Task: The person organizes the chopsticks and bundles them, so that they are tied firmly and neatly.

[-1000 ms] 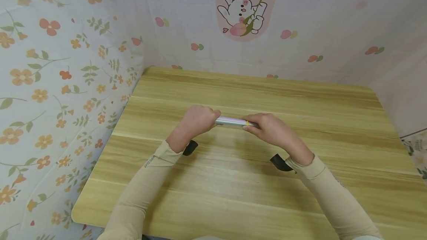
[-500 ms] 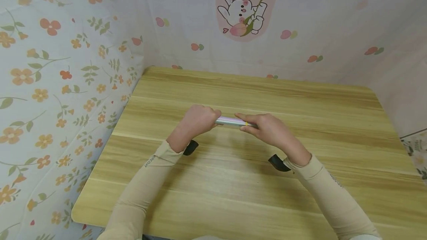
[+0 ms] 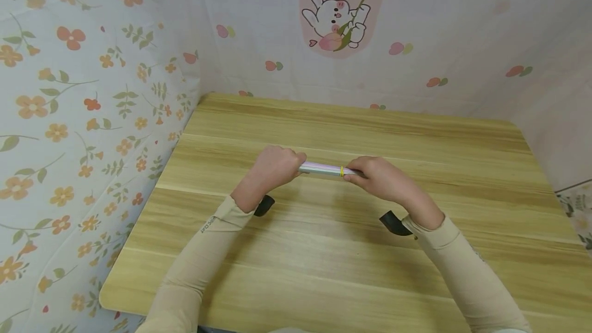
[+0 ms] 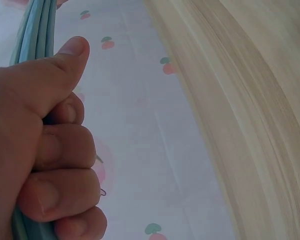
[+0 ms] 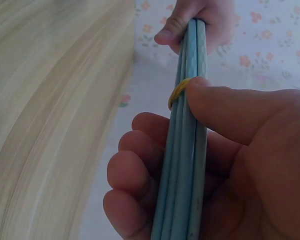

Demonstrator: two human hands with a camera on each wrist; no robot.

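Note:
A bundle of slim pastel sticks that look like chopsticks is held above the table, roughly level. Pale blue sides of the chopsticks show in the right wrist view, pink and white ones in the head view. A yellow rubber band circles the bundle toward its right part. My left hand grips the left end in a fist, thumb laid along it. At the other end, my right hand holds the bundle, its thumb tip against the band and fingers curled beneath.
A wood-grain table lies under both hands. Behind it hangs a white cloth with a rabbit print; a floral cloth covers the left side. Black wrist mounts jut out beneath the forearms.
My right hand slid slightly left along the bundle, its index finger reaching past the band, then moved back right, leaving the band uncovered in the head view. The left hand has stayed put.

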